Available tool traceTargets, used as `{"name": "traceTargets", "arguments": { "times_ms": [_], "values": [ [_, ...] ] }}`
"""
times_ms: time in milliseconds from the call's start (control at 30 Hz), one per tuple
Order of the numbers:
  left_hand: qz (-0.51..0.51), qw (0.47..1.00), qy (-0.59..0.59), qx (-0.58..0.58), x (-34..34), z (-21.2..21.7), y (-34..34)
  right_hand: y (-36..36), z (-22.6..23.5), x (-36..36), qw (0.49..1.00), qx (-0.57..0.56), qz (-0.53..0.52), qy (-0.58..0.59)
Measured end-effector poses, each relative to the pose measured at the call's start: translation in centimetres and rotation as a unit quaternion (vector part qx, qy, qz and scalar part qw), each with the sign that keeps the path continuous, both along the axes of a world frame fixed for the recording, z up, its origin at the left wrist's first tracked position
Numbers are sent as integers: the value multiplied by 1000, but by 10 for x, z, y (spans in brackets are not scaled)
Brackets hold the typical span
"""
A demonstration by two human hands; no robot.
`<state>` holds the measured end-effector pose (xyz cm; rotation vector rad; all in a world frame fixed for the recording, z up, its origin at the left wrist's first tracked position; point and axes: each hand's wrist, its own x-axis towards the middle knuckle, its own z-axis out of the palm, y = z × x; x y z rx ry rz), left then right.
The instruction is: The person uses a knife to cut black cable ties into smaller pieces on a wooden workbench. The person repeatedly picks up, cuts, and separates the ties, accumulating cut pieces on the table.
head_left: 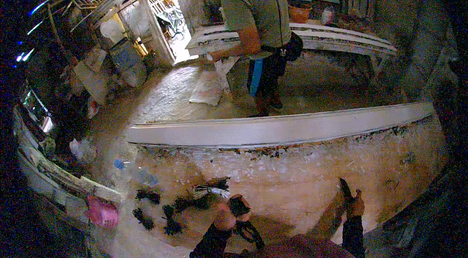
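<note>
My left hand point(225, 217) is low in the middle, its fingers closed around a dark bundle point(249, 233) whose loops hang beside the wrist. Shadow and blur hide exactly what the bundle is. Just beyond this hand lies a tuft of pale strands point(210, 191). Several dark, bristly clumps point(171, 224) are scattered to its left on the stained tan surface point(292, 180). Further right, my right hand point(357, 205) grips a knife-like tool point(345, 189) with a dark, narrow blade pointing up and away from me.
A long pale board point(278, 130) stretches across the far side. Beyond it, a person point(258, 14) in a grey-green shirt leans over a pale bench point(341, 36). At left are a pink bucket point(102, 211) and a clear bottle with a blue cap point(118, 164).
</note>
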<state>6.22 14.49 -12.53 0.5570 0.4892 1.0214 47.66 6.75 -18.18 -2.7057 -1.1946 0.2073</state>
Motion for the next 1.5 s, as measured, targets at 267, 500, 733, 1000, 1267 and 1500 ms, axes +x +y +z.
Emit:
{"name": "traceTargets", "arguments": {
  "times_ms": [267,500,733,1000,1267,1500],
  "values": [
    [-46,997,-26,58,14,-24,-24,-29,-9,-2,969,161,165,-88],
    [-74,931,195,299,48,0,-73,-67,24,-55,860,334,375,87],
    [77,952,103,276,95,20,-134,-135,41,-85,737,178,521,392],
    [149,913,42,378,153,68,-225,-247,19,-88,570,63,475,668],
    [234,915,-63,324,178,39,-268,-241,28,-138,229,44,266,935],
    [136,872,-41,469,215,-10,-317,-238,41,-88,127,157,202,958]
  ]
}}
